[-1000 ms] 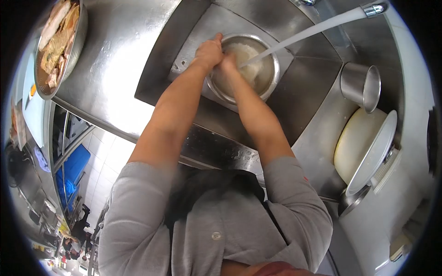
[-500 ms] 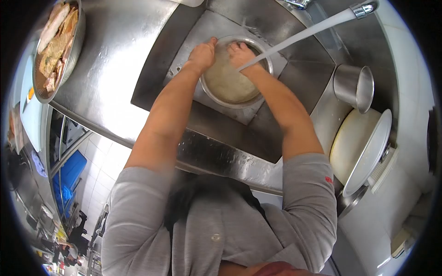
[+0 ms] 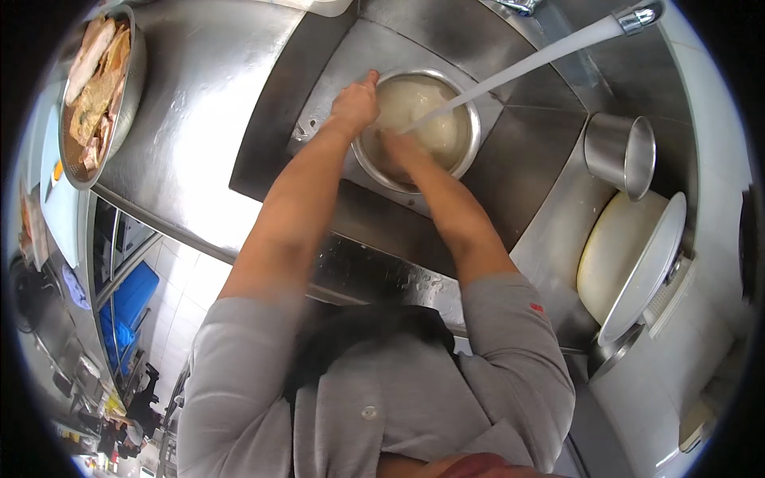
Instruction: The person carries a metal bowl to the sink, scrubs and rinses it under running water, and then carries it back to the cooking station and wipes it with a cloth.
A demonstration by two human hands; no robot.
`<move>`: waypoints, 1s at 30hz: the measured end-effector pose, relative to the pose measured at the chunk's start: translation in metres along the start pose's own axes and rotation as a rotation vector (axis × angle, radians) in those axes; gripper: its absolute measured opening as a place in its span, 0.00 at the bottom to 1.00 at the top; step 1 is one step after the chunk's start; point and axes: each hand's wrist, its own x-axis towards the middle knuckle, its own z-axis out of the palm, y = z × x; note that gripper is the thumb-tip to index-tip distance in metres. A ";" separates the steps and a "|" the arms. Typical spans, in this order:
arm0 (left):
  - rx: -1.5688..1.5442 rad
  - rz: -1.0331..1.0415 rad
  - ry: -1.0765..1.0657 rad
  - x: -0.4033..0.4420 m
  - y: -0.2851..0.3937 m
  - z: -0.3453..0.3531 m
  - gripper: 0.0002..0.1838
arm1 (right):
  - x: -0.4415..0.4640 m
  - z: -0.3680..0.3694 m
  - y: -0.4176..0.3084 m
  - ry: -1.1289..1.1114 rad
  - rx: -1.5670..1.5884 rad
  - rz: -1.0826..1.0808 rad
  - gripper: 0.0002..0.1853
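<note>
A round metal bowl (image 3: 473, 143) of cloudy, pale water stands in the steel sink (image 3: 362, 209). My left hand (image 3: 355, 103) grips the bowl's rim at its upper left, thumb pointing up. Inside the bowl, at the lower left, my right hand (image 3: 398, 151) is dipped in the water; its fingers are blurred and partly under the surface. From the upper right, a long pale spout or stream (image 3: 542, 57) reaches down to the bowl, below a chrome fitting (image 3: 640, 17).
A perforated metal bowl (image 3: 137, 88) of meat pieces sits at the upper left on the steel counter (image 3: 199, 95). Right of the sink are a metal pot (image 3: 610, 147) and a large tilted pale basin (image 3: 617, 255). People are far off at the lower left.
My right hand has moved from the bowl's upper part down to its lower left. My left hand stays at the rim. The view has shifted slightly.
</note>
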 end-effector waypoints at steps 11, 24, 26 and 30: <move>0.015 -0.076 0.020 -0.002 0.004 0.003 0.23 | -0.025 -0.006 0.006 -0.164 -0.391 -0.237 0.14; 0.086 -0.031 0.003 0.000 0.002 0.000 0.24 | 0.005 0.023 0.001 0.005 -0.223 -0.115 0.17; 0.088 -0.023 -0.012 0.001 0.000 -0.002 0.24 | 0.014 0.010 0.025 0.014 -0.329 -0.126 0.18; 0.040 -0.053 -0.005 0.000 0.002 -0.003 0.23 | 0.001 -0.011 0.052 -0.043 -0.531 -0.132 0.20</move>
